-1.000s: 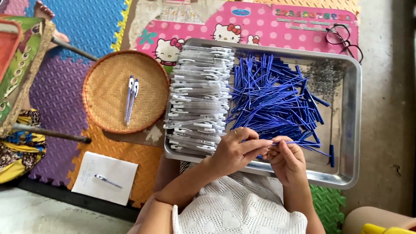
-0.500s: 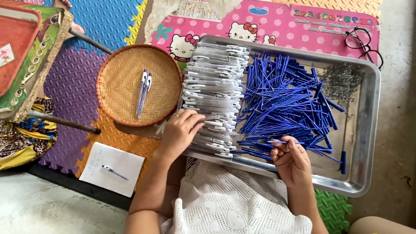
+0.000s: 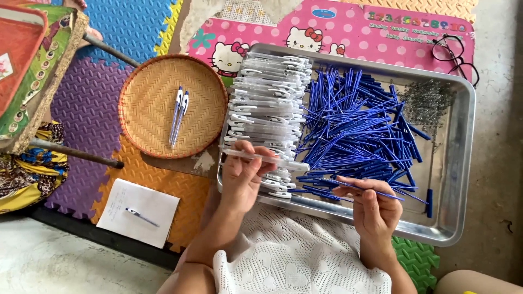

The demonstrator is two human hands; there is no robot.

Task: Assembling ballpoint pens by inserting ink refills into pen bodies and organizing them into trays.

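A metal tray (image 3: 463,163) holds a stack of clear white pen barrels (image 3: 269,103), a heap of thin blue refills (image 3: 359,130) and a patch of small metal springs (image 3: 427,100). My left hand (image 3: 242,179) is over the tray's near left edge, pinching one clear pen barrel (image 3: 272,159) that lies crosswise. Over the near edge, my right hand (image 3: 373,209) grips a single blue refill (image 3: 370,189) pointing sideways. The two hands are apart.
A round woven basket (image 3: 150,120) left of the tray holds two assembled pens (image 3: 178,111). White paper (image 3: 139,212) with a pen lies on the foam mats. Eyeglasses (image 3: 455,54) rest at the far right. A stool leg (image 3: 76,153) crosses the left.
My left hand has lifted one clear barrel off the stack and drawn it toward me. The right hand still grips a blue refill. The camera has shifted left.
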